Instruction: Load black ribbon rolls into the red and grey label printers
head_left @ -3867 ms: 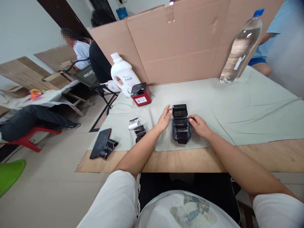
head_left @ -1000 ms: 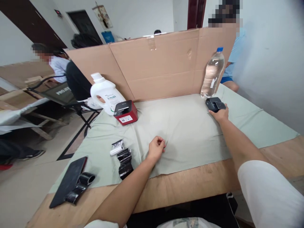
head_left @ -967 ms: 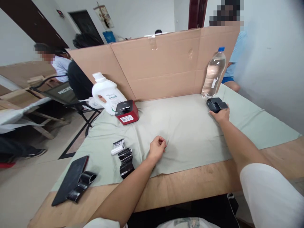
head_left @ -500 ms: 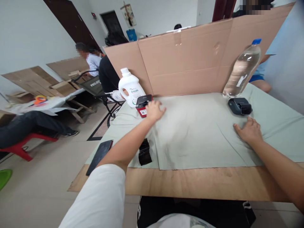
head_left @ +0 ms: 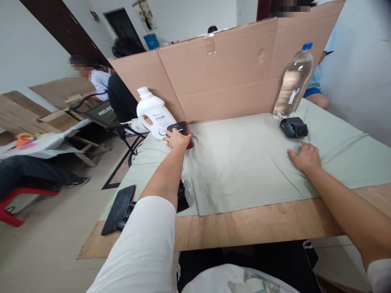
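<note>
My left hand [head_left: 177, 139] reaches to the far left of the table, its fingers spread over a black-topped red box-shaped device [head_left: 180, 127]. It covers much of the device's front and seems to touch it; a firm grip does not show. Right behind stands a white jug-shaped bottle [head_left: 157, 116] with a handle. My right hand [head_left: 306, 156] lies palm down on the cloth, fingers apart, holding nothing. Just beyond its fingertips is a small black device [head_left: 293, 127] with a rounded front part. A large clear bottle [head_left: 293, 83] with a blue cap leans against the cardboard behind it.
A cardboard sheet [head_left: 226, 81] walls off the back. Grey-green cloth [head_left: 235, 162] covers most of the wooden table [head_left: 244, 228]. A dark phone-like slab [head_left: 118, 209] and a partly hidden black item [head_left: 182, 199] lie near my left forearm. People sit beyond.
My left hand has moved left, from beside the red-and-black device to over its front. My right hand stays on the cloth near the black device. The view has shifted right.
</note>
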`<state>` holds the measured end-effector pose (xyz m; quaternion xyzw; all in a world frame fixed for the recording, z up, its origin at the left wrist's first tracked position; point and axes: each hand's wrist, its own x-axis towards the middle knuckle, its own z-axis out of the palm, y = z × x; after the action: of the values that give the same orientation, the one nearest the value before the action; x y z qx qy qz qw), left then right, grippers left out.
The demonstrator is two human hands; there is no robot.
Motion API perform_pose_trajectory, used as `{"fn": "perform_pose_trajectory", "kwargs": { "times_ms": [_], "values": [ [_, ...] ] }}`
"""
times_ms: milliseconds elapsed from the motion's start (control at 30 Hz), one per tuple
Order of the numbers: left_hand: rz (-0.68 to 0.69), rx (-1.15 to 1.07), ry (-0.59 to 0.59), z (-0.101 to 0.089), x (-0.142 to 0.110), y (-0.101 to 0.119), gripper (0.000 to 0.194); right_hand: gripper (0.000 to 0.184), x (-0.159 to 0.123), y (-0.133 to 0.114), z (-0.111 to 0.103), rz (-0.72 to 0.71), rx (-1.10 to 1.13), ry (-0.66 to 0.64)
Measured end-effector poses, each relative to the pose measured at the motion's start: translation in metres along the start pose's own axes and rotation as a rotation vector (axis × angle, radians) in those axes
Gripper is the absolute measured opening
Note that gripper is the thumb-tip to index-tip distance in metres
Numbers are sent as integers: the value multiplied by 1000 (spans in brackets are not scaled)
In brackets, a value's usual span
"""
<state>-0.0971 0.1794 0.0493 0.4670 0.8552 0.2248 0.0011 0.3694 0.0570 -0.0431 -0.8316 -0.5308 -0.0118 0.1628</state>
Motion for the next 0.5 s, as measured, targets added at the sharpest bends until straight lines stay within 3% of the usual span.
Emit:
{"fn": "perform_pose_trajectory", "kwargs": {
  "times_ms": [133, 300, 400, 500],
  "values": [
    [166, -4, -12, -15, -35, 21, 65, 66, 0, 2, -1, -20, 1, -19],
    [433, -42, -150, -41, -114, 34, 62, 56, -2, -1, -9, -39, 15, -38],
    [568, -45, -195, -51, -160, 31, 68, 51, -15, -23, -9, -22, 123, -64],
    [642, -67, -195, -52, -194, 25, 71, 49, -41, -63, 2, -193, 317, -153]
  ]
}}
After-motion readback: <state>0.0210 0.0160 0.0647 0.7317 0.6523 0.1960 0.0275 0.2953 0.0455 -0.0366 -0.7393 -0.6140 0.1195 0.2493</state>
